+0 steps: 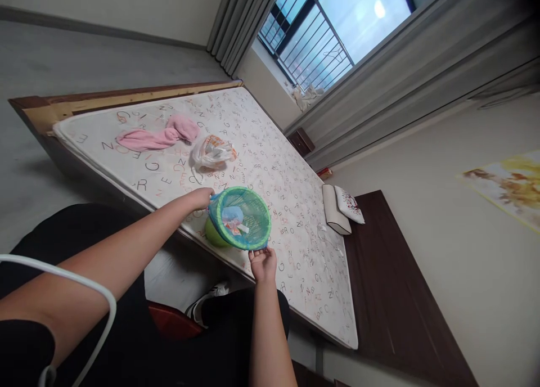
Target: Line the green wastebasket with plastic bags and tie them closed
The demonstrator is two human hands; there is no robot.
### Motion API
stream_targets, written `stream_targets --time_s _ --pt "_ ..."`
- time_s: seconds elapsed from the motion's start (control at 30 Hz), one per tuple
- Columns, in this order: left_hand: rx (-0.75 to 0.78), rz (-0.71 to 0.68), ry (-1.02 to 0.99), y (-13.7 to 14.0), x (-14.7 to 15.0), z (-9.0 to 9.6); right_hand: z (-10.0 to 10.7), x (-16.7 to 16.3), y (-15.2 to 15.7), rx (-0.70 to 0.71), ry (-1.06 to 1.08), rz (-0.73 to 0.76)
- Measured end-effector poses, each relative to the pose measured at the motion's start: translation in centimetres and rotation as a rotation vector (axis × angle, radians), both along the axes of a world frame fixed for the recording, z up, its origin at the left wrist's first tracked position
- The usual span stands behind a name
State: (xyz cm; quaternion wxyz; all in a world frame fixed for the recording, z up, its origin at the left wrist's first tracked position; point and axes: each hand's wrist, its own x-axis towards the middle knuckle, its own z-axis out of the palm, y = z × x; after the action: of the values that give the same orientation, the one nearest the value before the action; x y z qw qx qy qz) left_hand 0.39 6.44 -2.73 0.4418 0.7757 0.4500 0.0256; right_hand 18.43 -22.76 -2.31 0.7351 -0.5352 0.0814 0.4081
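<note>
A small green plastic wastebasket stands near the close edge of the bed, tilted in this view. A thin blue-green bin bag lines it and is folded over its rim. Some crumpled light-coloured litter lies inside. My left hand is closed on the bag's edge at the left of the rim. At the near right of the rim, my right hand is palm up, its fingers pinching the bag's edge. Just beyond the basket lies a crumpled clear and orange plastic bag.
A pink cloth lies on the letter-patterned mattress. Pillows rest by the dark headboard. A white cable loops across my left arm. I sit on a red seat beside the bed.
</note>
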Motion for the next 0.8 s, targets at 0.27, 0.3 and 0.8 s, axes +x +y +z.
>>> stream_targets --time_s 0.27,0.3,0.8 --pt "-0.005 -0.015 0.003 -0.2 -0.5 1.5 0.5 0.4 -0.6 -0.115 -0.131 0.2" --pt "-0.019 -0.024 0.001 -0.1 -0.7 1.7 0.4 0.4 -0.6 -0.125 -0.156 0.195" --pt "-0.043 -0.132 0.036 0.2 -3.2 2.2 0.0 -1.4 -0.6 -0.182 -0.279 0.19"
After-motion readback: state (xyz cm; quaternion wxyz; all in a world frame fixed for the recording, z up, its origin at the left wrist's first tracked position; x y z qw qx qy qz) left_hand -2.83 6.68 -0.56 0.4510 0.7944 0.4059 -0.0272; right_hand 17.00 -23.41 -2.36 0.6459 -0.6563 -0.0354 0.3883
